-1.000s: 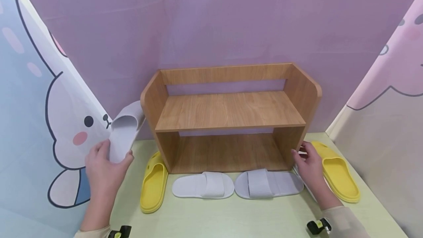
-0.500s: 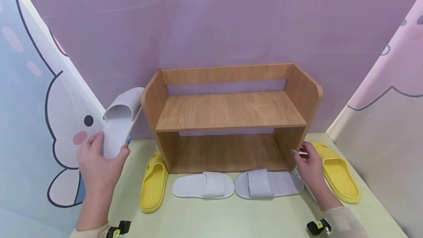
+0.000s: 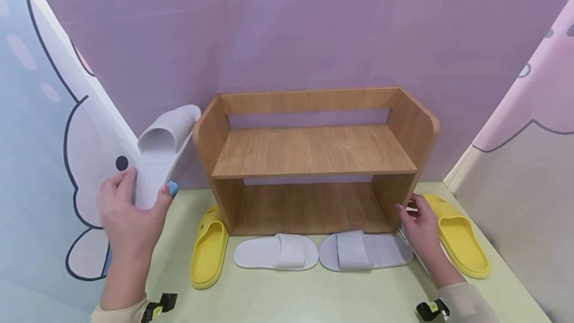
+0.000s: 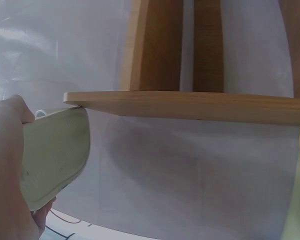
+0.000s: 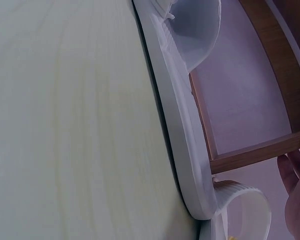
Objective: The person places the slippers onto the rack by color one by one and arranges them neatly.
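In the head view my left hand (image 3: pixel 132 223) grips the heel end of a pale slipper (image 3: pixel 154 173), thumb on one side and fingers on the other. It hangs raised and tilted, toe up, beside the left panel of a wooden shoe rack (image 3: pixel 314 148). The left wrist view shows its sole (image 4: pixel 57 152) close to the panel edge; whether they touch I cannot tell. My right hand (image 3: pixel 421 223) pinches the front edge of the rack's right panel, thumb inside and fingers outside. Another pale slipper (image 5: pixel 245 205) lies by that hand, partly hidden beneath it.
A white slipper (image 3: pixel 275 252) and a grey slipper (image 3: pixel 365 250) lie sideways along the rack's front. Yellow clogs stand at its left (image 3: pixel 209 250) and right (image 3: pixel 462 243). A purple cloth (image 3: pixel 309 29) hangs behind. Printed cloths hang on both sides of the pale table (image 3: pixel 291 298).
My left hand has raised the slipper and moved it slightly left, so its toe sits higher beside the rack. The right hand has stayed at the right panel.
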Available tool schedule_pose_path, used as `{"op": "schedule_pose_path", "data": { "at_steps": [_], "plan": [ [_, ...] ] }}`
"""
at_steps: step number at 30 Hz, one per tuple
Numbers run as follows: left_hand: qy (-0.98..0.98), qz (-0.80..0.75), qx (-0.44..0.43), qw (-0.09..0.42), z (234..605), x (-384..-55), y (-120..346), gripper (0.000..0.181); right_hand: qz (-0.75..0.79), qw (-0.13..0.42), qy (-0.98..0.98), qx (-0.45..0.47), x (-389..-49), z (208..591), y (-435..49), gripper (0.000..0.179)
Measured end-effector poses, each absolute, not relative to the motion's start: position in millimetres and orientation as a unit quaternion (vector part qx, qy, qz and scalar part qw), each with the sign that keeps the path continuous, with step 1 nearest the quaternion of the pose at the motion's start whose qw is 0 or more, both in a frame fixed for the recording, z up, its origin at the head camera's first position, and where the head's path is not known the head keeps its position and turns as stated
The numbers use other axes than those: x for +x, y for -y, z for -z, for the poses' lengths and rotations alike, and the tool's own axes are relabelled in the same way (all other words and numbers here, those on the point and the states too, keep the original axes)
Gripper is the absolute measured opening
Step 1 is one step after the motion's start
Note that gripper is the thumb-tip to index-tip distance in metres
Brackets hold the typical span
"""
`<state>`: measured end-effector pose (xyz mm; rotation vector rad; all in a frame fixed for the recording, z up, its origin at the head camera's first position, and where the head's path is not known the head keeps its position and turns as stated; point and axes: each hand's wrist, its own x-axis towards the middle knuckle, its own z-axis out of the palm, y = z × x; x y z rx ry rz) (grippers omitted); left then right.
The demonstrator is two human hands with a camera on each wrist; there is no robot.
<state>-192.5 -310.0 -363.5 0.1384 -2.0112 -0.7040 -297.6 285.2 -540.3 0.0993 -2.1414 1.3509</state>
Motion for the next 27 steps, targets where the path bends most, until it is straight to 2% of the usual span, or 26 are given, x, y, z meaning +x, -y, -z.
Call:
{"op": "schedule_pose_path", "data": {
  "at_steps": [6, 11, 20, 27],
  "plan": [
    [0.819, 0.294, 0.068, 0.488, 355.5, -191.1, 305.8, 0.077, -0.507, 0.308, 0.804, 0.037, -298.8, 541.1, -284.7, 0.039],
    [0.808, 0.287, 0.05, 0.512, 351.4, -191.3, 303.2, 0.076, -0.499, 0.319, 0.805, 0.032, -299.7, 540.8, -282.5, 0.038],
    [0.805, 0.289, -0.002, 0.517, 340.5, -197.1, 285.1, 0.076, -0.513, 0.334, 0.789, 0.053, -287.1, 523.6, -271.2, 0.034],
    [0.822, 0.282, -0.011, 0.495, 338.4, -203.0, 270.9, 0.075, -0.511, 0.33, 0.791, 0.062, -278.9, 514.0, -267.0, 0.034]
  ]
}}
